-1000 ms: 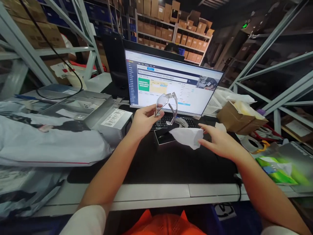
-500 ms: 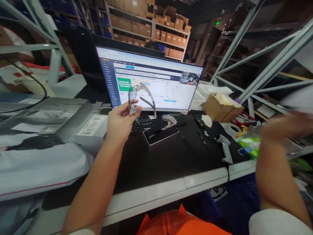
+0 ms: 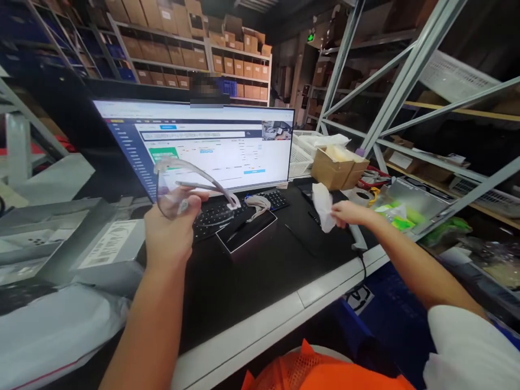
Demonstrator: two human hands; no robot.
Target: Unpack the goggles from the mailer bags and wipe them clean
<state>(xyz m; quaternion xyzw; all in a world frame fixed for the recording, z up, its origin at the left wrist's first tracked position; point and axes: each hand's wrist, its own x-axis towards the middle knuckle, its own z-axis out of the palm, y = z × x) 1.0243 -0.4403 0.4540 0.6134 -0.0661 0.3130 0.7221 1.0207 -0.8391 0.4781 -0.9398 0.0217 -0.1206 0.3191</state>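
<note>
My left hand (image 3: 170,233) is closed around one lens side of a pair of clear-framed glasses (image 3: 207,179), raised in front of the monitor. One temple arm reaches out to the right over the keyboard. My right hand (image 3: 347,213) pinches a thin white tissue (image 3: 323,208) that hangs above the right part of the desk. Behind and below that hand, a grey barcode scanner (image 3: 358,238) is partly hidden. Between the hands a flat black box (image 3: 246,230) lies on the desk, with a crumpled pale strap-like piece (image 3: 258,205) at its back edge.
A lit monitor (image 3: 227,157) stands behind the black keyboard (image 3: 211,219). Grey boxes (image 3: 109,249) and a white plastic bag (image 3: 69,325) sit at left. An open cardboard box (image 3: 335,168), a tape roll (image 3: 359,196) and green packets (image 3: 396,214) are at right, beside metal racking (image 3: 365,130).
My right hand has come in from the far right, where it was raised and blurred, and now shows the tissue. The glasses have tilted lower in my left hand. The view has shifted right.
</note>
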